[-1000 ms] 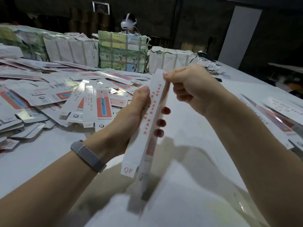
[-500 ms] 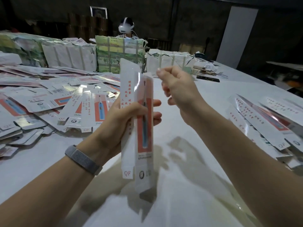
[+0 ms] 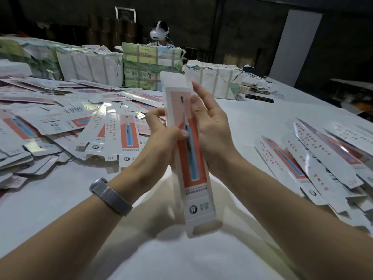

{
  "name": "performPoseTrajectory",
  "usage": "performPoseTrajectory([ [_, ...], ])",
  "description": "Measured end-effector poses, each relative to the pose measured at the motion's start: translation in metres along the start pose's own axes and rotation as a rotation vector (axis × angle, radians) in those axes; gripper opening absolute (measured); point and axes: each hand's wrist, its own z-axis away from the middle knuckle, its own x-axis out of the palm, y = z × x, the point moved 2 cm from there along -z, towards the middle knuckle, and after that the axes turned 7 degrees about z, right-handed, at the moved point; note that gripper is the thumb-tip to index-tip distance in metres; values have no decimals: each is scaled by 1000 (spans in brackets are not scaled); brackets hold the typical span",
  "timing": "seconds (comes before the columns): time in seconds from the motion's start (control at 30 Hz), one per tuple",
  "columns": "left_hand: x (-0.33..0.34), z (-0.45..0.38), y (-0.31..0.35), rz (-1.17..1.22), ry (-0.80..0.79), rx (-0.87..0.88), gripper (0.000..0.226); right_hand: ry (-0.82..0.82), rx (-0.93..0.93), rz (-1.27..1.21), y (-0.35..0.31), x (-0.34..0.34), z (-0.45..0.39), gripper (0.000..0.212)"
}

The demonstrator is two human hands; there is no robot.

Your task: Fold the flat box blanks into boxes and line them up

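Blanks point(image 3: 113, 130) lie heaped flat on the desk point(image 3: 50, 203) at my left, the nearest cut off by the frame edge. My left hand point(image 3: 161, 136) grips the long box point(image 3: 189, 158) with its thumb on the printed face; its other fingers are hidden behind. My right hand point(image 3: 210, 126) rests straight-fingered along the box's right edge. Folded boxes point(image 3: 314, 158) lie side by side at right, print blurred.

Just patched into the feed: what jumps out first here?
A long white-and-red box held upright at centre, the left hand gripping its edge and the right hand flat against its other side. Loose flat blanks sprawl over the table's left; folded boxes lie at right.
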Motion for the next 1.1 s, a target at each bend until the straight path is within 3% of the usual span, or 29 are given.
performPoseTrajectory([
  [0.13,0,2,5,-110,-102,205,67,47,-35,105,3,-3,-2,31],
  [0.23,-5,-2,8,-161,-143,217,79,52,-49,171,4,-6,-4,23],
  [0.53,-12,-8,5,-26,-175,130,49,-4,-123,213,8,-10,0,15],
  [0.73,0,-1,6,-78,-101,138,14,9,-8,102,15,-14,-1,15],
  [0.8,1,1,9,-86,-116,107,12,36,12,34,13,-17,-5,12],
  [1.0,7,10,10,-123,-175,80,21,58,113,-172,7,-26,-13,48],
  [1.1,5,9,7,-67,-157,48,32,-6,74,-61,7,-26,-12,38],
])
